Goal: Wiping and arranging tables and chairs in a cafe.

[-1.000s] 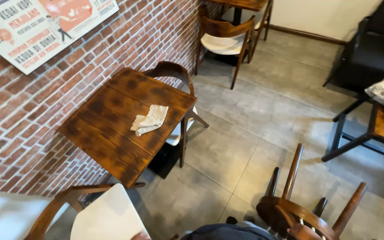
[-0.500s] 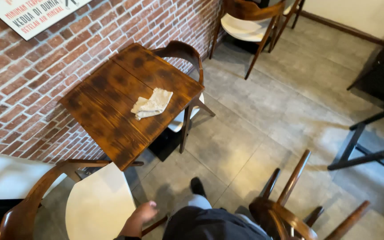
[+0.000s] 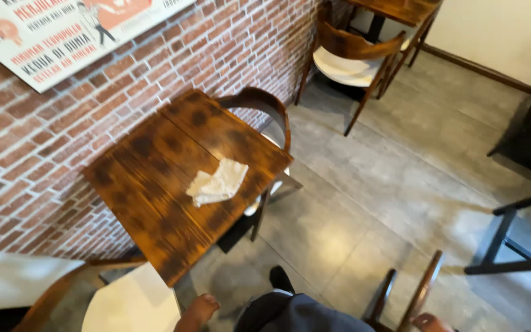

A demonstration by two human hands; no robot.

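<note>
— Cloth (image 3: pixel 218 182): where does it lie?
— Crumpled and whitish, on the wooden table (image 3: pixel 155 184) against the brick wall (image 3: pixel 26 160), toward the table's right-hand side, close to the edge where a dark chair (image 3: pixel 264 107) is tucked in.

— And the hands?
— Left hand (image 3: pixel 196 312) shows at the bottom edge, just beyond the near corner of the table and beside the white seat (image 3: pixel 131 304) of the near chair. It touches nothing I can make out. The cloth is well up the table from it, apart and untouched.

— Is its grip closed?
— Only the back of the hand and the wrist show; I cannot tell whether the fingers are curled or loose.

— Right hand?
— Right hand (image 3: pixel 430 322) is a sliver at the bottom edge, at the top of a wooden chair back (image 3: pixel 410 298). It looks to rest on the wood, but whether it clasps it I cannot tell. The cloth is far from it, across the grey floor (image 3: pixel 364 203).

— Anything else nearby?
— A dark trouser leg and shoe (image 3: pixel 281 280) between the two hands, a poster (image 3: pixel 62 31) on the wall, another chair with a white seat (image 3: pixel 348 64) farther off.
</note>
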